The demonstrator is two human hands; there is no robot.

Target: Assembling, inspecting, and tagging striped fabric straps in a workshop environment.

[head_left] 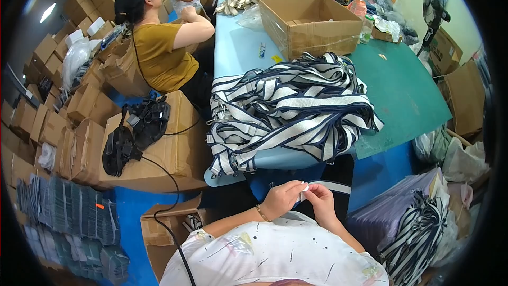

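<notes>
Left hand: grip narrow, fingertips closed on a small white piece, its exact kind too small to tell.
Right hand: grip likewise narrow, pinching the same piece from the other side.
White piece: held above the lap, off the near edge of the tabletop.
Striped webbing straps: a tangled white-and-navy heap along the near edge, its metal fittings gathered toward the left edge.
Cardboard box: open, behind the heap, toward the far edge.
Strap bundle: similar striped webbing, below the tabletop's right side.
Progress: judged underway on one piece; the fittings suggest that many straps are already partly assembled. Whether the heap is finished or waiting cannot be told, nor how much remains.
</notes>
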